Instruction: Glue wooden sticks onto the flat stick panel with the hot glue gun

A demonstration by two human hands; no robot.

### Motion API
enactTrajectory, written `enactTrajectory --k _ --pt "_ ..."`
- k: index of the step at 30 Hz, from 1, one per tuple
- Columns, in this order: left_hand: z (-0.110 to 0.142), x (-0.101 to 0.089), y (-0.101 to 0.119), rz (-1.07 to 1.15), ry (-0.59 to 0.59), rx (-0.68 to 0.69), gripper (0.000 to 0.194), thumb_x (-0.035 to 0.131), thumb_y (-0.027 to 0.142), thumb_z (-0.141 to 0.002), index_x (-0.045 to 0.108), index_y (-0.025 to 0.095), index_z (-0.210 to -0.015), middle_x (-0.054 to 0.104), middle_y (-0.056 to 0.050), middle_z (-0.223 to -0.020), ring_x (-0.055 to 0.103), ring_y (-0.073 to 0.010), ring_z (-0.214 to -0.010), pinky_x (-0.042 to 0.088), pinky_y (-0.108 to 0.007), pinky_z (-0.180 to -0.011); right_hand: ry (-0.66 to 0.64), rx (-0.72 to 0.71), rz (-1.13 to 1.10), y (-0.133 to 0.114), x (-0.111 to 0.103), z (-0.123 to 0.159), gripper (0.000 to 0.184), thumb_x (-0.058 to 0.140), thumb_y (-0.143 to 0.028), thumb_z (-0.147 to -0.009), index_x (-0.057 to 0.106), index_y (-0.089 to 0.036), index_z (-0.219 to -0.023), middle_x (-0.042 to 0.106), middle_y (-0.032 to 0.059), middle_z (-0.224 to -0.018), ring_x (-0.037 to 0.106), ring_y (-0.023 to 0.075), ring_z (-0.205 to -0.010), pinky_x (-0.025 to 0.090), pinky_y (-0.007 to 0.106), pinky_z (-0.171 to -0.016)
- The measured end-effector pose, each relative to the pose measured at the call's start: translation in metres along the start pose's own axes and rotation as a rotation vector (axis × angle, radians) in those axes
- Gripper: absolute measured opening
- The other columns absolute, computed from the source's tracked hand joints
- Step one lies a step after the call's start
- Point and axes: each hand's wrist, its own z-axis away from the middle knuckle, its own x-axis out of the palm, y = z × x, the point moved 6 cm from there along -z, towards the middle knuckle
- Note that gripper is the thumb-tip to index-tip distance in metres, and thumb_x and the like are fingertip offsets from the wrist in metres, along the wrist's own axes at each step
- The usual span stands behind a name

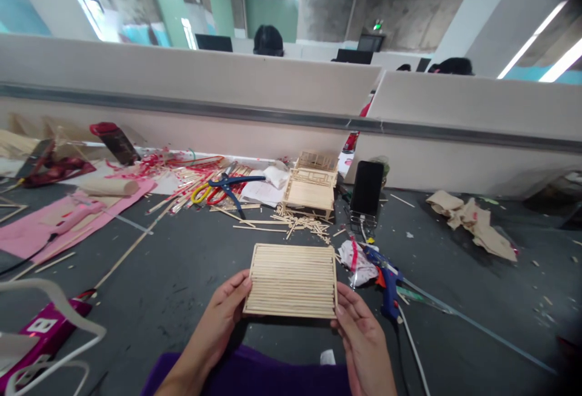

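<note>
Between my two hands is a rectangular panel (291,281) of thin wooden sticks laid side by side within a stick frame. My left hand (227,299) grips its left edge, thumb on top. At the right edge, my right hand (359,332) pinches the lower corner. The fingers under the panel are hidden. Beyond it stands a small model (311,190) built of similar sticks, with short stick offcuts (307,226) scattered in front. A blue hot glue gun (390,284) lies on the table just right of my right hand.
Pliers (227,185) lie by a pile of wrapped sticks (195,181). A phone (367,187) stands upright at the back. Left are a pink glue gun (75,217) and a magenta power strip (50,335). Crumpled brown paper (473,223) lies right. A partition (227,80) closes off the table's back; heads show behind.
</note>
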Motion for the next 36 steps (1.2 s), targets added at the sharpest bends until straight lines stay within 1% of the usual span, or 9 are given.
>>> enactTrajectory --k 5,10,14,17,20,23,26,31,36 --pt "0.001 0.001 0.000 0.007 -0.019 0.007 0.036 0.070 0.032 -0.077 0.068 0.017 -0.109 0.073 -0.010 -0.099 0.067 -0.0221 -0.088 0.050 -0.024 -0.070 0.008 -0.011 -0.004 0.000 -0.001 -0.002 0.044 0.081 -0.036 -0.060 0.071 -0.023 -0.101 0.071 0.0086 -0.105 0.063 0.0211 -0.085 0.046 0.025 -0.059" --pt "0.001 0.000 -0.001 0.074 -0.022 0.003 0.031 0.068 0.029 -0.078 0.070 0.018 -0.106 0.072 -0.009 -0.103 0.066 -0.0226 -0.092 0.050 -0.024 -0.072 0.027 0.002 -0.024 0.002 -0.002 -0.003 0.044 0.082 -0.036 -0.059 0.072 -0.023 -0.101 0.071 0.0082 -0.105 0.063 0.0197 -0.082 0.046 0.024 -0.058" --pt "0.003 0.002 -0.004 0.115 -0.074 -0.032 0.033 0.065 0.031 -0.081 0.069 0.018 -0.111 0.072 -0.010 -0.104 0.066 -0.0245 -0.093 0.051 -0.028 -0.075 0.025 0.016 -0.050 0.002 -0.001 -0.002 0.043 0.082 -0.037 -0.059 0.073 -0.023 -0.099 0.071 0.0078 -0.104 0.064 0.0204 -0.081 0.047 0.025 -0.058" --pt "0.004 0.005 -0.007 0.092 -0.110 -0.057 0.035 0.067 0.029 -0.080 0.068 0.017 -0.113 0.072 -0.012 -0.105 0.067 -0.0253 -0.093 0.051 -0.030 -0.077 0.013 0.032 -0.125 0.000 0.002 0.001 0.042 0.079 -0.041 -0.064 0.072 -0.023 -0.101 0.071 0.0084 -0.105 0.065 0.0228 -0.088 0.050 0.028 -0.064" --pt "0.003 0.008 -0.007 0.087 -0.104 -0.036 0.038 0.068 0.031 -0.079 0.068 0.017 -0.114 0.072 -0.012 -0.106 0.067 -0.0254 -0.094 0.051 -0.030 -0.080 -0.024 0.017 -0.186 -0.003 0.008 0.004 0.040 0.074 -0.045 -0.070 0.072 -0.022 -0.103 0.070 0.0095 -0.108 0.064 0.0250 -0.094 0.052 0.034 -0.073" --pt "0.004 0.013 -0.008 0.102 -0.108 -0.028 0.042 0.070 0.034 -0.077 0.067 0.017 -0.115 0.071 -0.013 -0.108 0.067 -0.0259 -0.095 0.051 -0.031 -0.082 -0.093 0.014 -0.159 -0.003 0.017 0.005 0.041 0.077 -0.040 -0.069 0.071 -0.022 -0.105 0.070 0.0083 -0.106 0.063 0.0207 -0.084 0.052 0.031 -0.070" --pt "0.006 0.018 -0.009 0.119 -0.126 -0.034 0.045 0.071 0.034 -0.076 0.065 0.016 -0.117 0.071 -0.014 -0.109 0.067 -0.0267 -0.096 0.050 -0.033 -0.084 -0.134 0.008 -0.145 -0.001 0.022 0.006 0.041 0.080 -0.035 -0.066 0.070 -0.021 -0.103 0.071 0.0057 -0.092 0.060 0.0150 -0.071 0.050 0.026 -0.064" --pt "0.005 0.015 -0.011 0.173 -0.131 -0.063 0.040 0.071 0.027 -0.076 0.067 0.014 -0.113 0.071 -0.014 -0.107 0.066 -0.0266 -0.098 0.050 -0.034 -0.086 -0.142 0.009 -0.171 0.002 0.022 0.007 0.033 0.080 -0.031 -0.068 0.070 -0.019 -0.097 0.069 0.0034 -0.086 0.055 0.0108 -0.066 0.048 0.022 -0.060" --pt "0.004 0.010 -0.011 0.172 -0.098 -0.086 0.038 0.071 0.025 -0.074 0.068 0.013 -0.111 0.072 -0.013 -0.106 0.066 -0.0266 -0.097 0.050 -0.034 -0.085 -0.140 -0.025 -0.123 0.000 0.021 0.008 0.035 0.079 -0.031 -0.069 0.069 -0.018 -0.099 0.068 0.0021 -0.082 0.052 0.0087 -0.062 0.046 0.020 -0.056"
